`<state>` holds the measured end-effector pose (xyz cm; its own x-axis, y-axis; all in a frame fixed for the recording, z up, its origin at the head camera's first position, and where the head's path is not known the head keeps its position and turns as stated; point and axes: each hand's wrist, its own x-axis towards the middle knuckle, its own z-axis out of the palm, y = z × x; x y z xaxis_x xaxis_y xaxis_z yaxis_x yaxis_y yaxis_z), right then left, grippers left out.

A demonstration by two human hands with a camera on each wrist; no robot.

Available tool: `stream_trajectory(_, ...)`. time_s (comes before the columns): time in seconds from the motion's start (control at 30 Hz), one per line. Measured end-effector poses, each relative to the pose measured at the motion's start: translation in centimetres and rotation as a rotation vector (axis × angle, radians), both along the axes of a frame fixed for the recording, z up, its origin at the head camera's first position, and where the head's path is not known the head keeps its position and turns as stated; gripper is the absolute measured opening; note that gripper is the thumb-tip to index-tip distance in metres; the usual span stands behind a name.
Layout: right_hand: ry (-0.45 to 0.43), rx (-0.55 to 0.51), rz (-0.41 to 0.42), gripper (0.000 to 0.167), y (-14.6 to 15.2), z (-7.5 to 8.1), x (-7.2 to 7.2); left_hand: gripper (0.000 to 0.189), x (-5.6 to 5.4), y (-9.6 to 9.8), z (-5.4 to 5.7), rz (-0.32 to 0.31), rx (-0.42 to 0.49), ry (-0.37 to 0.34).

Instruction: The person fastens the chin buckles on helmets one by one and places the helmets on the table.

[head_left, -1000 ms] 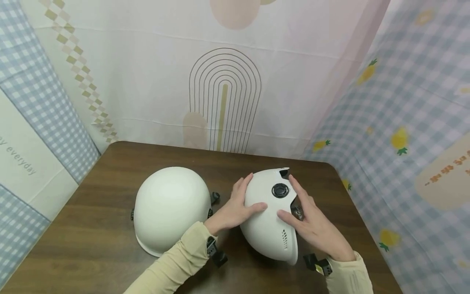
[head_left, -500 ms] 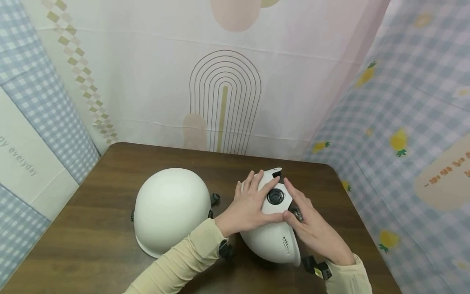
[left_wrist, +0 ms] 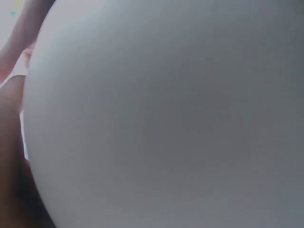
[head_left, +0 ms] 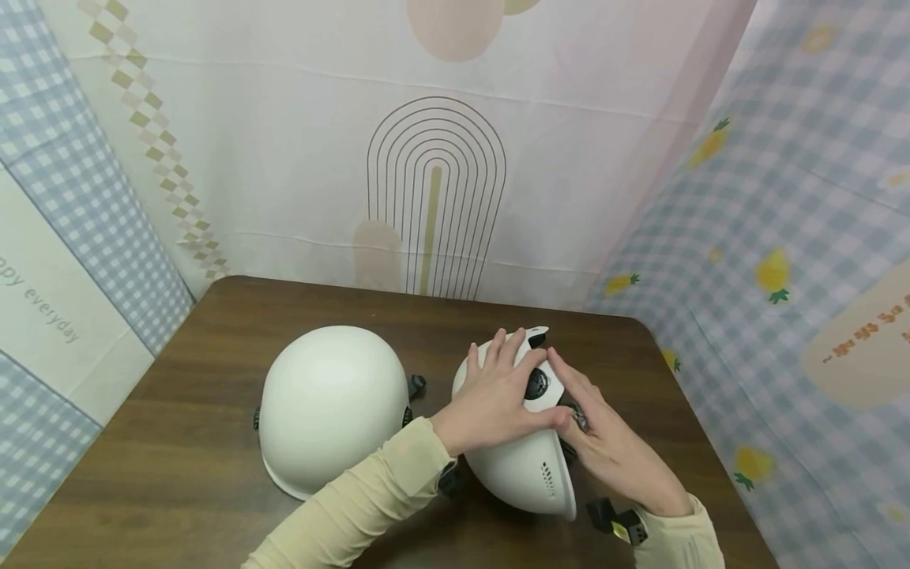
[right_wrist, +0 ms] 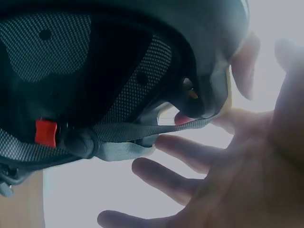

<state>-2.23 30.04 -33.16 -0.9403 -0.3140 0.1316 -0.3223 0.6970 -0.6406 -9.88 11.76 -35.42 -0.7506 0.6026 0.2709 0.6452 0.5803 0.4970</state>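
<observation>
A white helmet (head_left: 508, 478) lies tipped on the right half of the table, its opening facing right. My left hand (head_left: 494, 399) rests spread across its shell, fingers straight and partly over the black round dial (head_left: 536, 384). At the side edge by the dial, my right hand (head_left: 611, 442) touches the helmet with thumb and forefinger. The right wrist view shows that hand's other fingers stretched out beside a grey chin strap (right_wrist: 147, 130), a red buckle tab (right_wrist: 46, 133) and the dark mesh lining (right_wrist: 47, 42). Smooth shell (left_wrist: 166, 114) fills most of the left wrist view.
A second white helmet (head_left: 334, 407) stands dome up on the table's left half, close to my left sleeve (head_left: 370, 490). The brown wooden table (head_left: 171, 442) meets a patterned cloth backdrop (head_left: 569, 158) behind and checked cloth on both sides.
My left hand has slid right and forward over the shell, its fingers reaching the dial. The helmet has rolled slightly, turning the dial more to the right. My right hand stays at the edge.
</observation>
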Motion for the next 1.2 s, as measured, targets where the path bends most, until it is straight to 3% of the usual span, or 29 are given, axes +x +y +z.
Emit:
stream_trajectory(0.3,-0.002,-0.032,0.006,0.064,0.4,-0.7,-0.2,0.068,-0.2,0.2,0.4,-0.007,-0.022,-0.003)
stream_trajectory(0.57,-0.201,-0.024,-0.107,0.059,1.5,-2.8,-0.4,0.062,-0.1,0.2,0.4,-0.001,-0.051,0.026)
stream_trajectory(0.8,-0.382,-0.019,-0.160,0.066,2.4,-5.3,-1.1,0.062,-0.1,-0.1,0.3,-0.001,-0.056,0.014)
stream_trajectory(1.2,-0.501,0.022,-0.202,0.086,2.9,-8.2,-2.4,0.057,-0.2,-0.6,0.3,0.004,-0.013,-0.002)
